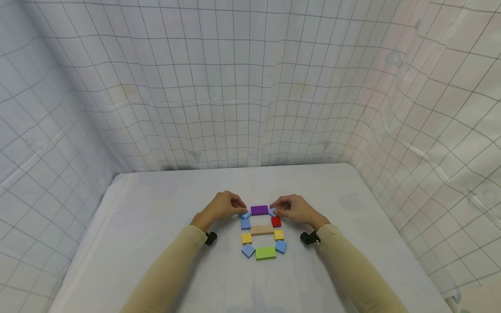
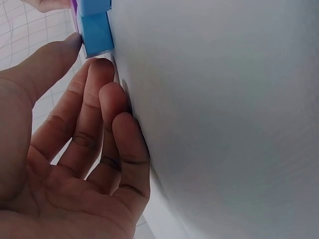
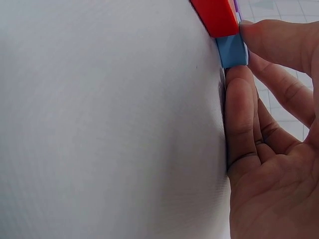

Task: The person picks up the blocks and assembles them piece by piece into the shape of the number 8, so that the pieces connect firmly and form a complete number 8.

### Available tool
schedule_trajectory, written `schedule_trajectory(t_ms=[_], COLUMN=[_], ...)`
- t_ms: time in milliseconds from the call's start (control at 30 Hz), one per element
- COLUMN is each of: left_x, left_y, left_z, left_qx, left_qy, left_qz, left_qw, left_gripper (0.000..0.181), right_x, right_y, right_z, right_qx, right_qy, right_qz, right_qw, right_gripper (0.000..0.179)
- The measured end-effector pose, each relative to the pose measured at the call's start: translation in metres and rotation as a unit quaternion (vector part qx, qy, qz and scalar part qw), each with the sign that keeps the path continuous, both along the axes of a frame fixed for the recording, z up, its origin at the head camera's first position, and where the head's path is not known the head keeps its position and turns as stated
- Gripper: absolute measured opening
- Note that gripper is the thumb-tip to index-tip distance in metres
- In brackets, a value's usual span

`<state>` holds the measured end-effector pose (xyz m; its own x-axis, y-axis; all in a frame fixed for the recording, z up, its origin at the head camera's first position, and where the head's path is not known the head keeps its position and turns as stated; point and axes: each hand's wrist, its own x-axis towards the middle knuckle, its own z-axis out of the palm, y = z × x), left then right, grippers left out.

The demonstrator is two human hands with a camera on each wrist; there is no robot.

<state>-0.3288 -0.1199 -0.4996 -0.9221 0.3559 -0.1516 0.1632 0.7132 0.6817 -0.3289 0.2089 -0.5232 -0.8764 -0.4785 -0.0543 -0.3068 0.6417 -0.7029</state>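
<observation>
With thumb and fingertips, my left hand (image 1: pixel 225 204) pinches a small blue block (image 1: pixel 245 215) at the upper left of a ring of blocks. In the left wrist view the thumb lies along the edge of that blue block (image 2: pixel 97 34), the fingers below it. My right hand (image 1: pixel 296 208) pinches another blue block (image 1: pixel 272 212) at the upper right, partly covered by the fingers. The right wrist view shows this blue block (image 3: pixel 233 51) beside a red block (image 3: pixel 219 16). Between the hands lies a purple block (image 1: pixel 259 210).
Below the held pieces sit a blue block (image 1: pixel 245 224) and a red block (image 1: pixel 276 221). A wooden bar (image 1: pixel 262 230) spans the middle, flanked by yellow blocks (image 1: pixel 246 238). A green block (image 1: pixel 265 253) lies between two tilted blue blocks (image 1: pixel 248 250). Checked curtains surround the white table (image 1: pixel 156 243).
</observation>
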Motion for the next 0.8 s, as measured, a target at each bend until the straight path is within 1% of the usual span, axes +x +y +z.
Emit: schedule_trajectory(t_ms=[300, 567, 800], left_x=[0.0005, 0.0016, 0.0019], left_y=[0.0021, 0.0023, 0.0024], left_z=[-0.0001, -0.0004, -0.0017], left_qx=[0.003, 0.009, 0.005], left_qy=[0.003, 0.000, -0.004], left_qz=[-0.002, 0.001, 0.002], left_qw=[1.0000, 1.0000, 1.0000], left_gripper=[0.017, 0.017, 0.018], right_x=[-0.0034, -0.0025, -0.0027], right_y=[0.0007, 0.0004, 0.0000], right_z=[-0.0051, -0.0033, -0.0035], right_qx=[0.001, 0.000, 0.001], right_qy=[-0.001, -0.001, -0.001], right_qz=[-0.002, -0.001, 0.001], right_qw=[1.0000, 1.0000, 1.0000], right_gripper=[0.026, 0.027, 0.028])
